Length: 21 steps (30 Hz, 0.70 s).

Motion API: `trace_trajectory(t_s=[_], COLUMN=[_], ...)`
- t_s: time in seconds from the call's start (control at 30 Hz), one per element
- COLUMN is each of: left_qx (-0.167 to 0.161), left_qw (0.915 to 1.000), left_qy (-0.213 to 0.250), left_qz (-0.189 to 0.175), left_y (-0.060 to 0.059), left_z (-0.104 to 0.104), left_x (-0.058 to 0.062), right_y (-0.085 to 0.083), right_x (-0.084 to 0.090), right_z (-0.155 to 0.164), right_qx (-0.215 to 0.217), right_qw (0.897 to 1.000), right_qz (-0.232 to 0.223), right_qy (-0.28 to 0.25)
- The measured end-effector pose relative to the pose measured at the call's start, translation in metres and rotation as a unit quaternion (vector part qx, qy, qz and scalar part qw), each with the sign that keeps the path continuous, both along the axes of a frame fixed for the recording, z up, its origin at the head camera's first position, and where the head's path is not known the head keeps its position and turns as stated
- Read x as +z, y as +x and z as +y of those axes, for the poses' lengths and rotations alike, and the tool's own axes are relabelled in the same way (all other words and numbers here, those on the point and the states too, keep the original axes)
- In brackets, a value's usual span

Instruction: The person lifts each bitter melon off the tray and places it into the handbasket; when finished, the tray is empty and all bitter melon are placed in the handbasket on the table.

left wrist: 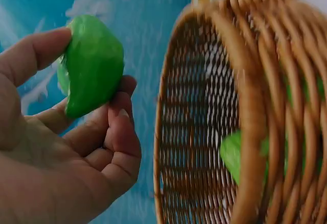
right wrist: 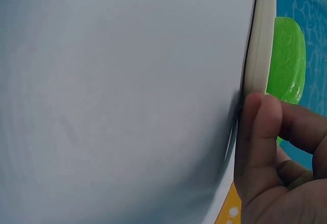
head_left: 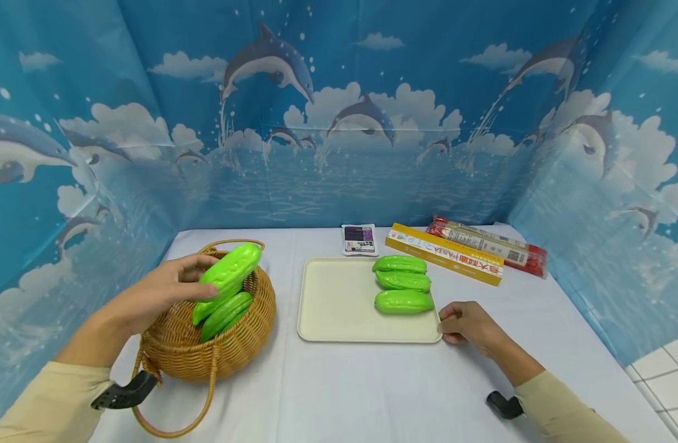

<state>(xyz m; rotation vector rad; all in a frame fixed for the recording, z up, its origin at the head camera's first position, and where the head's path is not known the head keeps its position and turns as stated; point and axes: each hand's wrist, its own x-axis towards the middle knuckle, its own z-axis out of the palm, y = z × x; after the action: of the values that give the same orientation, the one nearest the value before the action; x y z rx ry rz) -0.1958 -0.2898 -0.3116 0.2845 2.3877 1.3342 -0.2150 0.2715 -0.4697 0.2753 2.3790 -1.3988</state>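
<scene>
My left hand [head_left: 162, 289] grips a bright green toy gourd [head_left: 228, 277] and holds it tilted above a wicker basket [head_left: 206, 344]; the left wrist view shows thumb and fingers pinching that gourd [left wrist: 92, 66] beside the basket rim [left wrist: 245, 106]. More green gourds [head_left: 225, 315] lie inside the basket. A cream tray [head_left: 339, 307] in the middle carries three green gourds [head_left: 402, 282] at its right side. My right hand [head_left: 467, 323] rests on the table, its fingers touching the tray's right front corner [right wrist: 258, 45].
Behind the tray lie a small purple packet [head_left: 359, 239], a yellow pasta box [head_left: 444, 253] and a red-ended clear packet [head_left: 488, 243]. Blue dolphin-print screens wall the table on three sides. The basket's loop handle [head_left: 173, 418] lies toward the front edge.
</scene>
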Motion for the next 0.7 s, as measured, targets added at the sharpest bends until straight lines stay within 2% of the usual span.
trace_trajectory(t_s=[0.17, 0.33, 0.47, 0.6, 0.7], left_qx=[-0.021, -0.060, -0.087, -0.106, -0.120], left_qw=[0.9980, 0.9925, 0.9859, 0.9791, 0.9742], left_qy=[-0.057, -0.105, -0.138, -0.163, -0.164], left_qz=[-0.015, -0.021, -0.037, -0.060, -0.098], left_y=[-0.016, -0.033, -0.049, -0.062, -0.069], left_z=[-0.030, -0.044, -0.046, -0.038, -0.030], left_x=[-0.005, -0.011, -0.016, -0.019, -0.021], right_y=[-0.001, -0.003, -0.004, -0.004, -0.005], right_x=[0.003, 0.004, 0.006, 0.007, 0.007], right_z=[-0.002, -0.003, -0.003, -0.004, -0.003], right_qx=[0.015, 0.017, 0.018, 0.020, 0.023], right_qw=[0.999, 0.999, 0.998, 0.998, 0.998], right_qz=[0.014, 0.008, 0.005, 0.003, 0.000], right_qy=[0.035, 0.050, 0.059, 0.063, 0.064])
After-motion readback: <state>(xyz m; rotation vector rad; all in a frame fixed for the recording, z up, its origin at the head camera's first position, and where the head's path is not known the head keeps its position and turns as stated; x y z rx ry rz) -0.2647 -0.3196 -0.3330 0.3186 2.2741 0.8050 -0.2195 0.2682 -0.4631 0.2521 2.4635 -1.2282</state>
